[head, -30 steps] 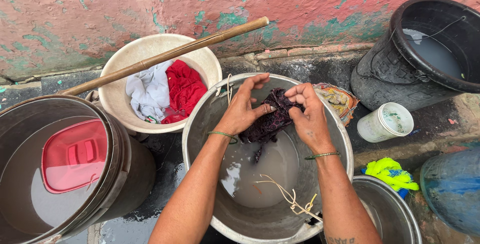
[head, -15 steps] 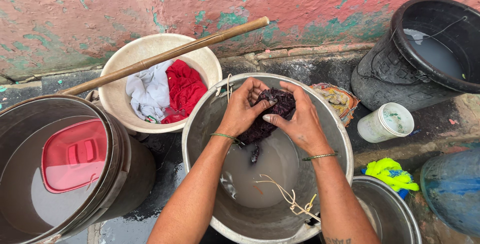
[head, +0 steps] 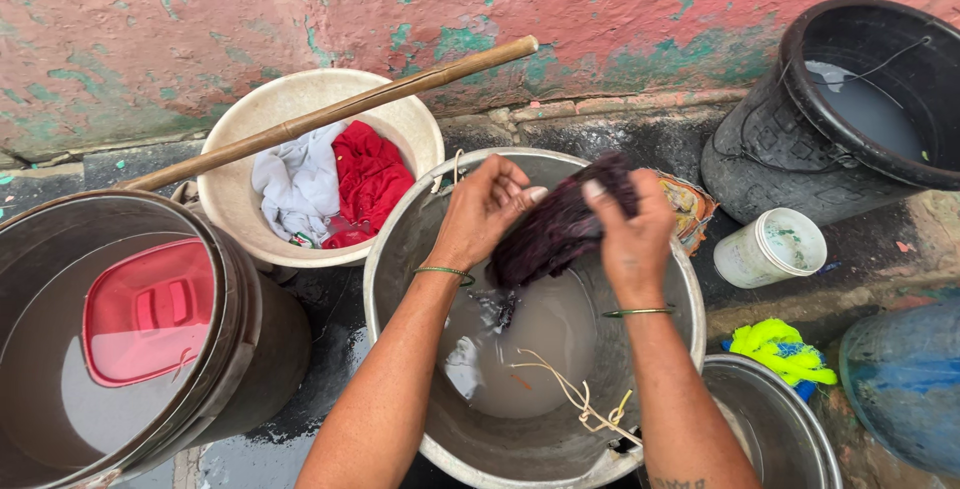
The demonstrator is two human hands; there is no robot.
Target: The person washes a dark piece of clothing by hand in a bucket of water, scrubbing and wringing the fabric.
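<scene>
Both my hands grip a wet dark purple cloth over a metal basin holding murky water. My left hand clutches the cloth's left end, and my right hand grips its upper right part. The cloth's lower end hangs down toward the water. A thin bangle circles each wrist. Pale strings lie against the basin's near wall.
A cream tub with white and red clothes sits at the left rear, a bamboo stick across it. A brown drum with a red scoop stands left. A black bucket, white cup, yellow-green cloth and another metal pot are right.
My hands have shifted on the cloth: the right hand moved up and over it, bunching it higher above the water, and the left hand's fingers curled tighter.
</scene>
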